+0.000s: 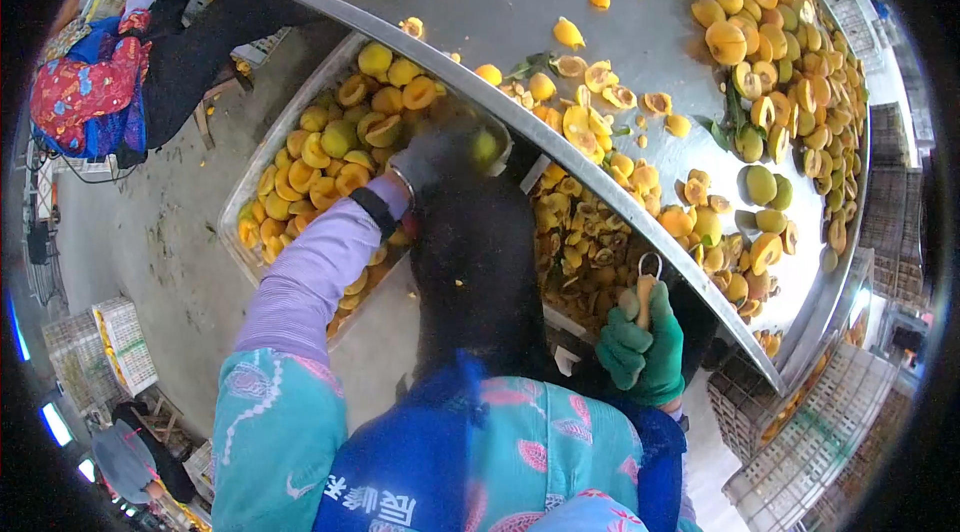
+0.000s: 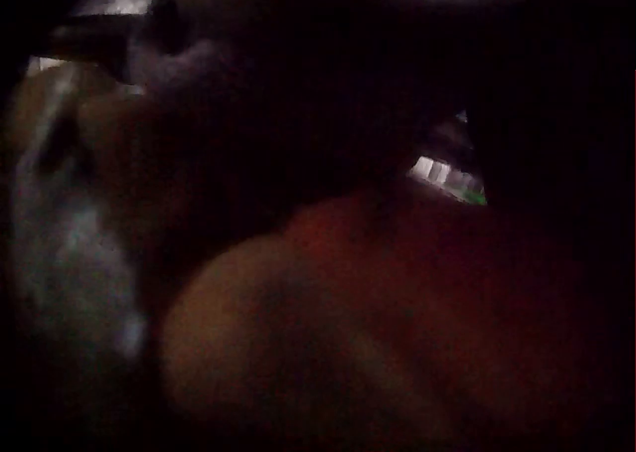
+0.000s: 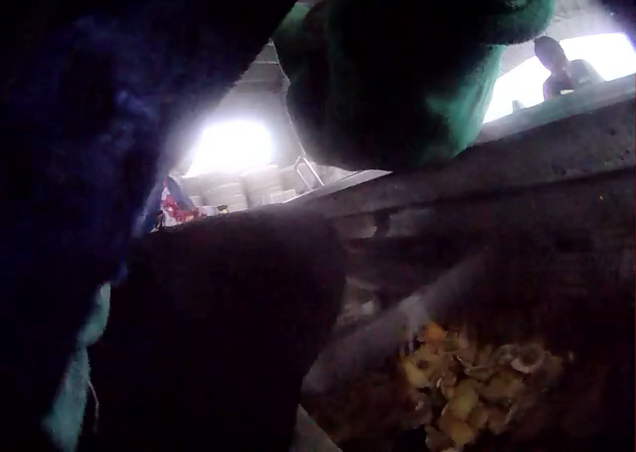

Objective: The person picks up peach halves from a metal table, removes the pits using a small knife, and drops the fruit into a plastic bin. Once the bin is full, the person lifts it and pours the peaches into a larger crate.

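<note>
In the head view my left hand point(image 1: 436, 158), in a dark grey glove, reaches over the inner side of a crate point(image 1: 246, 194) of yellow peach halves point(image 1: 322, 194). It is blurred and shadowed; I cannot tell whether its fingers hold a fruit. A greenish peach point(image 1: 486, 148) shows right beside its fingers. The left wrist view is very dark, with a grey glove point(image 2: 79, 243) at its left. My right hand point(image 1: 645, 347), in a green glove, grips the wooden handle of a metal loop tool point(image 1: 649, 267) near the table edge.
A metal table point(image 1: 500, 2) with a raised rim carries many peaches point(image 1: 790, 82), halves and scraps. Under its edge sits a heap of peach scraps point(image 1: 580, 252). Another worker point(image 1: 90, 97) is at the upper left; white plastic baskets point(image 1: 815, 432) stand at the right.
</note>
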The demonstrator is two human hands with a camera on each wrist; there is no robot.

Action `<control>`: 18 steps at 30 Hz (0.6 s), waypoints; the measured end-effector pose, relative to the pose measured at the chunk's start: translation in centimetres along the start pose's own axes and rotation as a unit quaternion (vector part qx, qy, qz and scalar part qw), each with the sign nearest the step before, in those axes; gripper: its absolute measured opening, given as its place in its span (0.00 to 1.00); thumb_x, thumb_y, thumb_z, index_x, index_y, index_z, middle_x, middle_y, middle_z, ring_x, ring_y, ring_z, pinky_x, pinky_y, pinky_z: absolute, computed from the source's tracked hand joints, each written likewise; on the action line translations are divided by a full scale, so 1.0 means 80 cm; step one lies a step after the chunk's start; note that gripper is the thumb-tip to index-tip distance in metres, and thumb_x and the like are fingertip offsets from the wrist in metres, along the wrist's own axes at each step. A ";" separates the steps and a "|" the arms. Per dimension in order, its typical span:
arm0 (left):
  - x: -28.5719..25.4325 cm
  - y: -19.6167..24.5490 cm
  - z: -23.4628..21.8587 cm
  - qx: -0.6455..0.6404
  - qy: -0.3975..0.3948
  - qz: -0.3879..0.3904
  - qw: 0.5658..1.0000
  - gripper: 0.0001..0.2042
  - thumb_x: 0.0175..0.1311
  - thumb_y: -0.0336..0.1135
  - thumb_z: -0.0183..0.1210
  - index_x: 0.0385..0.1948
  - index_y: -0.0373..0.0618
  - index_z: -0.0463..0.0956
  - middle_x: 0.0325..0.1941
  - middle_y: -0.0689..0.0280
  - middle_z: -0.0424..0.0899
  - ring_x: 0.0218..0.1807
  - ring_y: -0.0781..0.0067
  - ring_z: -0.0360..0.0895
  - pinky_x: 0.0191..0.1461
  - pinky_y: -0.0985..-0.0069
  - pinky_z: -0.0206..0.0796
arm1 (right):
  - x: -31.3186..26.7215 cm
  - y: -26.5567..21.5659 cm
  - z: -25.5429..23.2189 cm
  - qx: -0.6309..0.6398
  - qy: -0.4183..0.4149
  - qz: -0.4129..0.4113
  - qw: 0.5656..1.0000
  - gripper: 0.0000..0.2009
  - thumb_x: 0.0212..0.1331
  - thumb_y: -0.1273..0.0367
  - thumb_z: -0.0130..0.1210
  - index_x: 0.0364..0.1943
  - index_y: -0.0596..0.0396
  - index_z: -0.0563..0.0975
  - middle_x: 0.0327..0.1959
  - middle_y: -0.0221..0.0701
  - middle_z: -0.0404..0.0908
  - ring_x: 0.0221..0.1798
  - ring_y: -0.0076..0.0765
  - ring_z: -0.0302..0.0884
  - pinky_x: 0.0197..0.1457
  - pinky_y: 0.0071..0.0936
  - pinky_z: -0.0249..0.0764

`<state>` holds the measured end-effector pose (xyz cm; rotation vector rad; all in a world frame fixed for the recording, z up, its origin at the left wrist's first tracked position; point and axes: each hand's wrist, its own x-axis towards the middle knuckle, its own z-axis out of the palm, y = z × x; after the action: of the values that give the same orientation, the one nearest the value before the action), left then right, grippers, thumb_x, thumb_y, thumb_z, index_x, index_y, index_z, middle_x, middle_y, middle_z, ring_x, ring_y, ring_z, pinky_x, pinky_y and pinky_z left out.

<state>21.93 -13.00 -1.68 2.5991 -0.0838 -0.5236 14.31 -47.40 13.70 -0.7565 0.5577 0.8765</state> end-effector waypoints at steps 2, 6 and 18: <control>-0.002 0.016 -0.008 0.030 -0.009 -0.019 0.999 0.21 0.63 0.33 0.50 0.59 0.44 0.66 0.60 0.47 0.71 0.62 0.51 0.69 0.62 0.65 0.64 | -0.004 0.004 0.015 -0.076 0.057 -0.016 0.995 0.21 0.69 0.46 0.37 0.31 0.47 0.69 0.11 0.17 0.58 0.07 0.19 0.51 0.08 0.20 0.52; -0.005 -0.012 -0.007 0.012 0.139 0.164 0.976 0.18 0.62 0.28 0.46 0.54 0.40 0.70 0.52 0.45 0.76 0.55 0.50 0.74 0.58 0.65 0.66 | -0.004 0.003 0.004 -0.366 0.030 -0.260 0.893 0.21 0.69 0.50 0.39 0.29 0.50 0.69 0.11 0.24 0.63 0.08 0.23 0.58 0.10 0.21 0.56; 0.105 0.463 -0.089 0.071 0.157 0.389 0.905 0.15 0.51 0.34 0.56 0.42 0.43 0.79 0.48 0.53 0.79 0.48 0.56 0.78 0.53 0.66 0.69 | -0.103 -0.064 -0.092 -0.059 0.051 -0.229 0.970 0.23 0.68 0.46 0.40 0.31 0.52 0.70 0.16 0.25 0.66 0.11 0.23 0.63 0.13 0.20 0.63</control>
<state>33.65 -43.71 18.65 2.4640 -1.0256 0.1995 13.25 -59.13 16.79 -0.9956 0.3976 0.4455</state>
